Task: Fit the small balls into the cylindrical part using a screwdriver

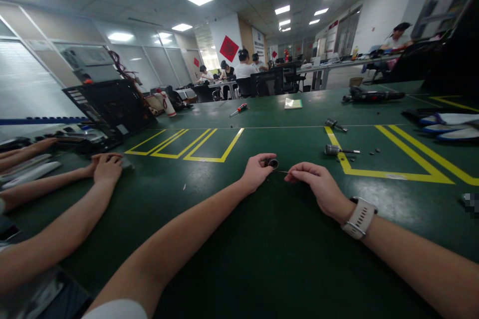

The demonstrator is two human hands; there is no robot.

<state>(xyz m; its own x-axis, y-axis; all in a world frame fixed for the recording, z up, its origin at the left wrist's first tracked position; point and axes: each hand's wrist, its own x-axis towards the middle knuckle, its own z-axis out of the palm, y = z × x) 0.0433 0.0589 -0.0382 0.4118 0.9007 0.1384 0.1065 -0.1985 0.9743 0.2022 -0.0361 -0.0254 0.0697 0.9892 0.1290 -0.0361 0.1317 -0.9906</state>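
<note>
My left hand point(257, 172) is closed around a small round metal ring-like part point(273, 163), its hollow end turned toward my right. From the right, my right hand point(310, 179) pinches a thin metal pick-like rod point(281, 171), whose tip points at the round part. Whether the tip touches it I cannot tell. Further right on the green table lie two metal shafts with thick cylindrical heads, one shaft point(341, 150) near the yellow tape and another shaft point(336, 125) behind it. Several tiny dark pieces point(374, 151) are scattered beside them.
On the green table point(224, 209), a red-handled screwdriver point(238, 109), a notepad point(293, 103) and a dark power tool point(372, 95) lie toward the back. White-and-blue items point(452, 124) sit at the right. A co-worker's hands point(108, 167) rest at the left, near black equipment point(112, 107).
</note>
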